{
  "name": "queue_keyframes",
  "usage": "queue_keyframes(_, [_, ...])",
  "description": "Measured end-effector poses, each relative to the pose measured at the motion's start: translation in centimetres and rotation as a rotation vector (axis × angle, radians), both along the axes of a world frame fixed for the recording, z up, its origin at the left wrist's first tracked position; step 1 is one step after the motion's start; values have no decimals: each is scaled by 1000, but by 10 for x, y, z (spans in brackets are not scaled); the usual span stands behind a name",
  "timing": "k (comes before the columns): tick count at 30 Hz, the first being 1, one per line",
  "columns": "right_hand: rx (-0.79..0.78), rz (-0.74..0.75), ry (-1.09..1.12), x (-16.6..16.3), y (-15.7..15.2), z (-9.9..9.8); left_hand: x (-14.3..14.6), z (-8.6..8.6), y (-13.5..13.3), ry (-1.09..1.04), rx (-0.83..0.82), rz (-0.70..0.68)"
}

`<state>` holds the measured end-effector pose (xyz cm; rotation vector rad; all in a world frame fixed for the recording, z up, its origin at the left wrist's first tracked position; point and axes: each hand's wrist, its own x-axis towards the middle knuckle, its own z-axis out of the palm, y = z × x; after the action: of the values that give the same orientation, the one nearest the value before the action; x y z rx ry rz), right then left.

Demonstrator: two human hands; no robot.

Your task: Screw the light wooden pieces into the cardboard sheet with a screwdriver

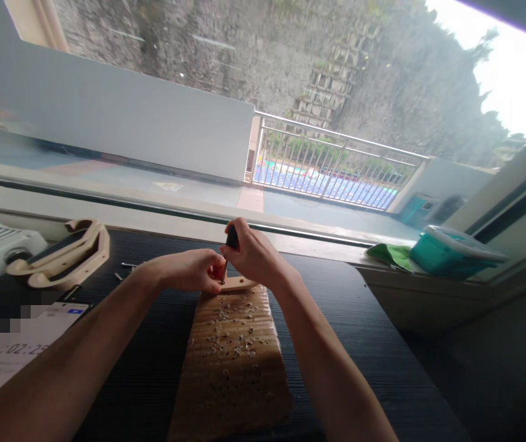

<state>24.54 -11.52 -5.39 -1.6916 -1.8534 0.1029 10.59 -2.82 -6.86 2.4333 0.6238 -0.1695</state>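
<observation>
bare left forearm [83,331] and bare right forearm [331,362] lay nearest, both reaching forward over a black, wood-grained tabletop [350,331]. my right hand [259,255] was wrapped around the handle of a slim, black-handled screwdriver [232,238], held nearly upright, shaft pointing down. its lower end stood over a dark spot near the left end of a flat, pale beige strip with a round hole [242,282]; whether that spot was a screw head i could not tell. the strip lay across the far end of a brown, ridged, oblong slab [226,380], pitted and strewn with crumbs. my left hand [189,270] was curled beside the shaft, thumb and fingers at the strip's left end; exactly what they pinched i could not determine.

noted to the left: an angular, beige, frame-like part [102,248], small silvery screws [127,265] and a phone with a white screen [37,344], partly pixelated. noted at the window ledge, right: a crumpled green cloth [388,254] touching a teal plastic tub [442,255].
</observation>
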Motion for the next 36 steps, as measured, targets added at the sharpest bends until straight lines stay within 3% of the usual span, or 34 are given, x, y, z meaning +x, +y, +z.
queue_keyframes(9, [2, 52, 51, 1, 0, -2, -1, 0, 0, -17, -18, -24])
queue_keyframes(15, [-31, 140, 61, -2, -14, 9, -1, -5, 0, -77, -94, -103])
queue_keyframes(22, [-70, 168, 70, -1, -24, 19, 0, -13, 4, -61, -59, -97])
queue_keyframes(30, [-40, 78, -28, 0, -23, 16, 0, -7, -1, -53, 9, -108])
queue_keyframes(36, [-38, 166, 53, -3, -29, 23, 0, -14, 3, -74, 21, -100])
